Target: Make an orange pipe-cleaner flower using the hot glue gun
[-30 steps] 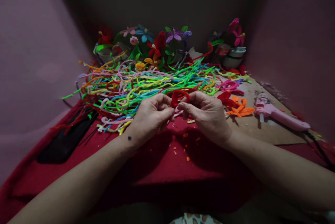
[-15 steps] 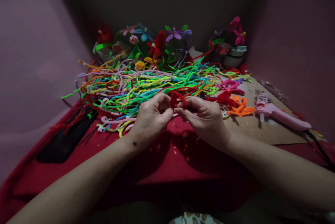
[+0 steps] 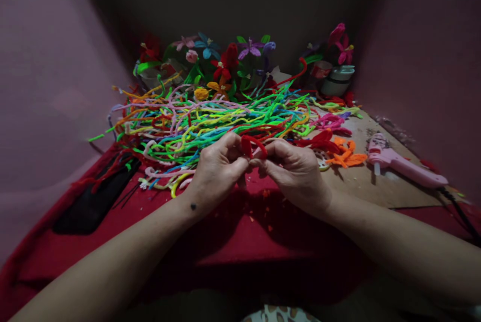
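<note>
A looped red pipe cleaner (image 3: 259, 144) is pinched between both hands at the middle of the view. My left hand (image 3: 221, 164) grips its left side, fingers curled and thumb pressed on it. On the right side, my right hand (image 3: 291, 166) holds the loop between thumb and forefinger. The thumbs nearly meet below the loop. Just behind the hands spreads a heap of pipe cleaners (image 3: 210, 116) in many colours. Red petals (image 3: 319, 141) and an orange piece (image 3: 346, 154) lie right of my right hand.
A pink glue gun (image 3: 408, 164) rests on a brown board (image 3: 361, 189) at the right, its cord trailing rightward. A black phone-like slab (image 3: 84, 209) lies left on the red cloth (image 3: 240, 247). Fuzzy flowers (image 3: 221, 66) and a lidded jar (image 3: 337, 81) stand at the back.
The red loop has tilted and shifted slightly left between the fingers. The thumbs have come closer together; both hands keep their hold.
</note>
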`<action>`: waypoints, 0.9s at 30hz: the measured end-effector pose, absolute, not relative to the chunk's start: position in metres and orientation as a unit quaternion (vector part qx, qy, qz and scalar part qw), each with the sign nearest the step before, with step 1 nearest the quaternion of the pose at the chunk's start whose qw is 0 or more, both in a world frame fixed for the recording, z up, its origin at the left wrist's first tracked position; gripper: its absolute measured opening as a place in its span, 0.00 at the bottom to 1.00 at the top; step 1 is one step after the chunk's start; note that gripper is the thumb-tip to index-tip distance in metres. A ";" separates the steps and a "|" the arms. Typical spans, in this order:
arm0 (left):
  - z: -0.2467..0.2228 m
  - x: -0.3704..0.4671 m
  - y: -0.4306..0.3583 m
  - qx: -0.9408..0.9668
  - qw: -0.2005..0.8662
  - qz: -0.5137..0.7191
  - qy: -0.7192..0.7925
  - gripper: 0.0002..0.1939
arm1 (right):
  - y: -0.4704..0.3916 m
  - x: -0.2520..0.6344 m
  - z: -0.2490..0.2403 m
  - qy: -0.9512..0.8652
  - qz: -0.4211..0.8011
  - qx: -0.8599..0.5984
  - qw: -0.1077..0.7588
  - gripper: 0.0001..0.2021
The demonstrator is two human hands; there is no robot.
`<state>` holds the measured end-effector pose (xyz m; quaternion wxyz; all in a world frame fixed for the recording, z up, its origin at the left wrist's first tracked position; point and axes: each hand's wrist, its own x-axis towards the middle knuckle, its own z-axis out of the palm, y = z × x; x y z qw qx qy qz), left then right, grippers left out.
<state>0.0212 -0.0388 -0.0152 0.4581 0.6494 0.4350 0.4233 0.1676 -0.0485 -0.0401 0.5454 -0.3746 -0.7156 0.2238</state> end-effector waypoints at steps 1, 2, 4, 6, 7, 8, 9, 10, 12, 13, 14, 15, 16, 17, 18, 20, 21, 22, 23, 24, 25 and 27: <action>-0.014 0.022 -0.039 0.646 0.461 0.424 0.435 0.05 | -0.048 0.168 -0.041 -0.710 0.219 -0.385 0.547 0.03; -0.013 0.022 -0.040 0.645 0.463 0.425 0.436 0.04 | -0.048 0.168 -0.041 -0.709 0.207 -0.396 0.546 0.03; -0.012 0.023 -0.041 0.641 0.463 0.425 0.441 0.05 | -0.049 0.168 -0.042 -0.720 0.163 -0.406 0.539 0.03; -0.012 0.023 -0.041 0.636 0.463 0.422 0.450 0.05 | -0.049 0.169 -0.042 -0.742 0.104 -0.401 0.528 0.04; -0.012 0.023 -0.040 0.635 0.462 0.420 0.454 0.06 | -0.050 0.169 -0.042 -0.753 0.075 -0.393 0.522 0.04; -0.012 0.023 -0.040 0.635 0.462 0.417 0.458 0.06 | -0.050 0.169 -0.041 -0.764 0.054 -0.384 0.515 0.04; -0.012 0.023 -0.040 0.636 0.460 0.415 0.460 0.06 | -0.050 0.169 -0.041 -0.773 0.043 -0.376 0.510 0.05; -0.012 0.022 -0.039 0.637 0.459 0.412 0.462 0.06 | -0.051 0.169 -0.041 -0.777 0.046 -0.371 0.508 0.05; -0.012 0.022 -0.038 0.639 0.458 0.413 0.460 0.06 | -0.050 0.168 -0.040 -0.767 0.085 -0.375 0.513 0.05; -0.013 0.022 -0.038 0.639 0.459 0.415 0.457 0.05 | -0.050 0.168 -0.040 -0.757 0.112 -0.383 0.518 0.05; -0.013 0.022 -0.038 0.639 0.460 0.418 0.454 0.05 | -0.049 0.167 -0.041 -0.746 0.138 -0.390 0.522 0.05; -0.014 0.022 -0.038 0.639 0.459 0.420 0.451 0.05 | -0.049 0.167 -0.041 -0.735 0.160 -0.397 0.526 0.05; -0.015 0.022 -0.037 0.641 0.457 0.422 0.450 0.05 | -0.049 0.167 -0.041 -0.726 0.179 -0.403 0.528 0.05; -0.016 0.021 -0.037 0.644 0.452 0.422 0.450 0.05 | -0.049 0.167 -0.041 -0.717 0.195 -0.406 0.531 0.05; -0.017 0.021 -0.037 0.648 0.448 0.420 0.451 0.05 | -0.049 0.167 -0.041 -0.711 0.207 -0.405 0.536 0.04; -0.017 0.021 -0.037 0.653 0.442 0.418 0.451 0.05 | -0.049 0.167 -0.040 -0.709 0.214 -0.391 0.546 0.03; -0.017 0.020 -0.037 0.653 0.443 0.419 0.450 0.06 | -0.049 0.167 -0.040 -0.717 0.206 -0.380 0.547 0.02; -0.017 0.020 -0.037 0.651 0.447 0.420 0.447 0.06 | -0.049 0.167 -0.039 -0.728 0.192 -0.369 0.545 0.02; -0.016 0.020 -0.037 0.648 0.453 0.421 0.445 0.06 | -0.049 0.168 -0.039 -0.740 0.174 -0.363 0.540 0.02; -0.016 0.020 -0.038 0.644 0.459 0.422 0.443 0.06 | -0.048 0.168 -0.039 -0.749 0.154 -0.362 0.533 0.03; -0.016 0.020 -0.038 0.643 0.462 0.422 0.442 0.06 | -0.048 0.169 -0.039 -0.756 0.134 -0.365 0.526 0.04; -0.015 0.020 -0.038 0.647 0.460 0.419 0.441 0.06 | -0.047 0.169 -0.040 -0.765 0.094 -0.377 0.513 0.04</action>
